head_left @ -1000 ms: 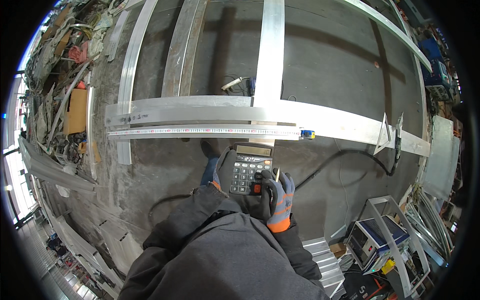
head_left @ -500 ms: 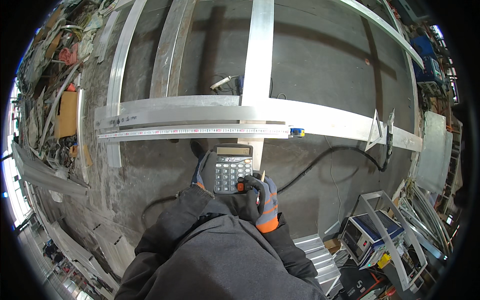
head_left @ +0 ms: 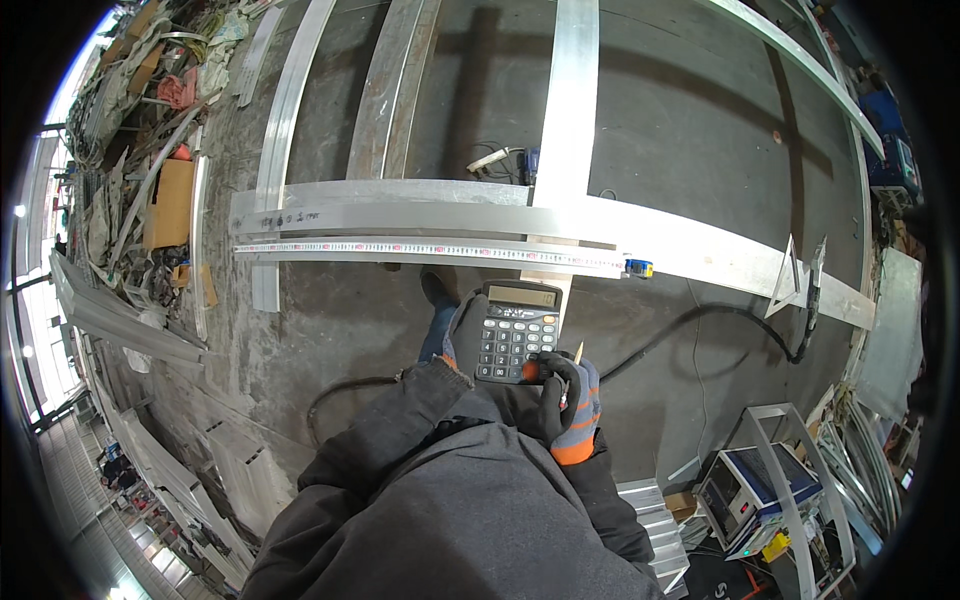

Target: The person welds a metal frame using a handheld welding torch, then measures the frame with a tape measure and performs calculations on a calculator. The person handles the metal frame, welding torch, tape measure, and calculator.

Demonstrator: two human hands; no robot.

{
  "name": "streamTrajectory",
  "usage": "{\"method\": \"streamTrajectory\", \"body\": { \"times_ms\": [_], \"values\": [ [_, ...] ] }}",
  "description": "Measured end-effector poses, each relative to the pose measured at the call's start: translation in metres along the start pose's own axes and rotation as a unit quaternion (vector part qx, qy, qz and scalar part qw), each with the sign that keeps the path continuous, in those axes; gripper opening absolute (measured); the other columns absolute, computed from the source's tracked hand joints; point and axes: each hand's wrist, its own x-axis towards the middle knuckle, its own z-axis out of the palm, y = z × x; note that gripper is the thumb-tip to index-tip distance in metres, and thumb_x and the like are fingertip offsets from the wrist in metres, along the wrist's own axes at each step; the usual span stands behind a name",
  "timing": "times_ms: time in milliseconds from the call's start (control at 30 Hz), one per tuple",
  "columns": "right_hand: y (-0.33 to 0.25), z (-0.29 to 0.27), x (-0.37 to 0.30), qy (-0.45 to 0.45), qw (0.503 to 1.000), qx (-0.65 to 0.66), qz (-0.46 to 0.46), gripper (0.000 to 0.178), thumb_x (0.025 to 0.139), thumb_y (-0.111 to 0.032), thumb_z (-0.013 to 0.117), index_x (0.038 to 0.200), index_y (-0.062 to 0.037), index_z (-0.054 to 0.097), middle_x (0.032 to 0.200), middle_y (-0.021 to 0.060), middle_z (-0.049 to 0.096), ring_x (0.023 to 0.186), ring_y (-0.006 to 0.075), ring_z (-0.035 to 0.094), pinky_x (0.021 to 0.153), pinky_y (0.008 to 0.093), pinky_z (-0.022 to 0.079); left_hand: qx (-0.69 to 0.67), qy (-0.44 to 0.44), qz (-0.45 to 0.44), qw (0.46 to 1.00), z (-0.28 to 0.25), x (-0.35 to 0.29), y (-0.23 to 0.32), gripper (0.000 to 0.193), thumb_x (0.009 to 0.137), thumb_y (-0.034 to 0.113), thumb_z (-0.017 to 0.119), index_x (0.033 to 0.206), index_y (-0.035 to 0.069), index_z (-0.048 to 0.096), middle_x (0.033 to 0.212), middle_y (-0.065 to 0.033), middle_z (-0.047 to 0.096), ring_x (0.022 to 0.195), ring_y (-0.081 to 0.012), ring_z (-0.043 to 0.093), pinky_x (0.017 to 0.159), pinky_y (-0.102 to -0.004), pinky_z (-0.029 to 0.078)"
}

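A dark grey calculator (head_left: 516, 345) with a small display is in front of my body. My gloved left hand (head_left: 462, 335) grips it along its left edge; part of that hand is hidden behind it. My right hand (head_left: 580, 400), in a grey and orange glove, is closed on a slim pencil (head_left: 579, 353) whose pale tip sticks up. A dark fingertip of that hand reaches over the calculator's lower right keys. Beyond them, a tape measure (head_left: 639, 268) with a blue and yellow case has its blade stretched leftward along a long metal bar (head_left: 420, 218).
A wide metal beam (head_left: 700, 235) crosses the view, with other lengths running away from it. A black cable (head_left: 690, 312) curves over the floor on the right. Near a triangular metal piece (head_left: 788, 280) it rises. A blue and white machine (head_left: 755, 485) stands at lower right.
The whole view has shifted, so the beams, tape and calculator appear farther right. Both hands stay at the calculator, the right still holding the pencil by the lower right keys.
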Motion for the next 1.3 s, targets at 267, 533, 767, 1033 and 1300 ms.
{"method": "streamTrajectory", "body": {
  "times_ms": [267,533,767,1033,1300],
  "values": [
    [-0.009,-0.005,-0.003,-0.038,0.998,-0.030,-0.037,0.025,0.087,-0.005,0.065,0.112,-0.0051,0.067,0.110,0.0172,0.069,0.107,0.0405,0.061,0.092,0.0511,0.050,-0.082,-0.035,-0.012,0.996,0.041,-0.013,0.010,0.049,0.112,0.040,0.045,0.138,0.001,0.060,0.124,-0.0159,0.072,0.103,-0.0255,0.075,0.088,-0.0384,0.065],
    [-0.016,-0.004,-0.003,-0.108,0.984,-0.043,-0.134,0.041,0.080,-0.001,0.069,0.120,-0.0070,0.065,0.121,0.0138,0.070,0.113,0.0394,0.059,0.099,0.0528,0.046,0.017,0.031,0.013,0.999,0.028,-0.015,0.001,0.047,0.111,0.043,0.050,0.134,0.004,0.061,0.122,-0.0144,0.072,0.101,-0.0241,0.075,0.083,-0.0380,0.065],
    [-0.017,-0.001,0.000,-0.129,0.979,-0.054,-0.145,0.040,0.078,-0.007,0.073,0.118,-0.0079,0.067,0.122,0.0153,0.068,0.115,0.0401,0.058,0.101,0.0540,0.045,0.150,0.089,0.121,0.977,-0.003,-0.004,-0.014,0.034,0.110,0.035,0.054,0.129,0.007,0.062,0.117,-0.0123,0.072,0.098,-0.0224,0.075,0.079,-0.0354,0.066],
    [-0.013,-0.001,-0.003,-0.123,0.983,-0.045,-0.125,0.043,0.081,-0.013,0.073,0.124,-0.0100,0.067,0.124,0.0130,0.069,0.121,0.0388,0.057,0.107,0.0559,0.043,0.032,0.062,0.085,0.994,0.013,-0.005,-0.009,0.035,0.108,0.033,0.060,0.130,0.006,0.060,0.116,-0.0127,0.072,0.095,-0.0229,0.075,0.077,-0.0369,0.066],
    [-0.009,0.008,-0.004,-0.160,0.971,-0.087,-0.154,0.045,0.085,-0.014,0.070,0.130,-0.0137,0.065,0.129,0.0108,0.068,0.133,0.0391,0.053,0.114,0.0624,0.036,0.301,0.099,0.195,0.928,0.033,-0.013,-0.005,0.034,0.112,0.028,0.052,0.134,0.004,0.062,0.116,-0.0024,0.069,0.100,-0.0077,0.065,0.086,-0.0266,0.056]
  ]
}}
